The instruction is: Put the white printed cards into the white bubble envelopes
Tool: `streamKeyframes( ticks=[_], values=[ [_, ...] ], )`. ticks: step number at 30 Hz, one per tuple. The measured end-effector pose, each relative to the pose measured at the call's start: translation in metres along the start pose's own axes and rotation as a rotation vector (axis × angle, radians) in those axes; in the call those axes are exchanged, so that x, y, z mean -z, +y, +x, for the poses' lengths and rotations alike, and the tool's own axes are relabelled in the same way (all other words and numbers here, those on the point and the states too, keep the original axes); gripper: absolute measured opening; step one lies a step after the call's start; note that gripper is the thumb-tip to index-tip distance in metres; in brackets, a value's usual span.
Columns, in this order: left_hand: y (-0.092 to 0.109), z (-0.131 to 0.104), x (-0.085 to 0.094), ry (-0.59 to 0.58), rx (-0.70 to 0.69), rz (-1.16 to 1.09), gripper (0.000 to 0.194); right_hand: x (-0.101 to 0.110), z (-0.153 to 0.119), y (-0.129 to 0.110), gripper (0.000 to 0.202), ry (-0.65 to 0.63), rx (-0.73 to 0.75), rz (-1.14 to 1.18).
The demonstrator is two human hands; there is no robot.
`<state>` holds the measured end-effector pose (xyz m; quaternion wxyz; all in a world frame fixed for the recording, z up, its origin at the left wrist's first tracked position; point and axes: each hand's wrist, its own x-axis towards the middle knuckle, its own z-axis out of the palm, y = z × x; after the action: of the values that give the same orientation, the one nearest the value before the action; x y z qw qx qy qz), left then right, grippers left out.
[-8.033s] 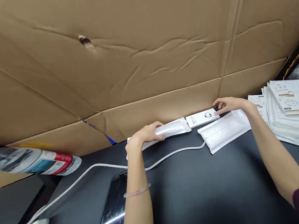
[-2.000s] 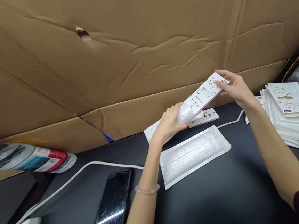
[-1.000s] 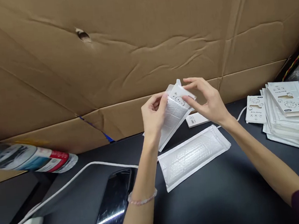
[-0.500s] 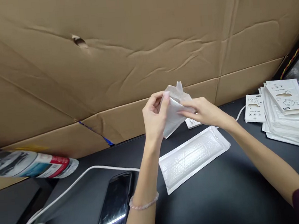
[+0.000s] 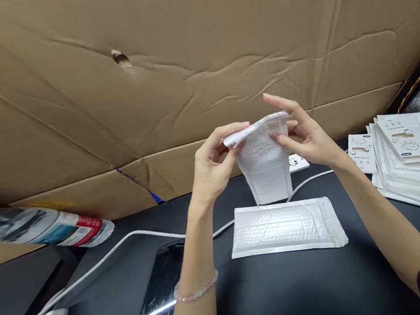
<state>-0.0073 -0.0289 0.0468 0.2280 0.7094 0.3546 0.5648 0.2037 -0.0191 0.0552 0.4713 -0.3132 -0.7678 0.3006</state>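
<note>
Between my hands, above the desk, a white bubble mailer (image 5: 267,162) hangs with its folded edge at the top. My left hand (image 5: 217,159) pinches that edge at its left corner, thumb below and fingers above. On the other side, my right hand (image 5: 306,137) grips the mailer's right side with the thumb on its face, while the index finger points up and away. Another white bubble mailer (image 5: 286,229) lies flat on the desk just below. Behind the held mailer, a small white printed box (image 5: 298,163) is partly hidden.
At the right, a stack of white mailers (image 5: 413,174) carries a printed card box (image 5: 407,138), with another box (image 5: 361,153) beside it. A phone (image 5: 162,284) and a white cable (image 5: 128,235) lie left. A water bottle (image 5: 50,228) is farther left. Cardboard (image 5: 186,56) stands behind.
The mailer in my hands has turned and now hangs with its folded edge up. My right hand has moved up and right, raising its index finger. The mailer on the desk appears straighter.
</note>
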Motion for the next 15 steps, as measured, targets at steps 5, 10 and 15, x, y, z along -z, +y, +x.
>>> streamKeyframes(
  ticks=[5, 10, 15],
  values=[
    [0.010, -0.003, 0.008, -0.044, 0.003, 0.050, 0.019, 0.005, -0.001, -0.001, 0.022, -0.079, 0.132, 0.001],
    [0.016, -0.004, 0.013, -0.175, 0.049, -0.028, 0.031, 0.005, -0.001, -0.006, 0.024, -0.127, 0.077, 0.035],
    [0.021, -0.004, 0.008, -0.127, 0.052, 0.050, 0.022, 0.007, -0.002, -0.011, 0.034, -0.050, -0.018, -0.027]
  ],
)
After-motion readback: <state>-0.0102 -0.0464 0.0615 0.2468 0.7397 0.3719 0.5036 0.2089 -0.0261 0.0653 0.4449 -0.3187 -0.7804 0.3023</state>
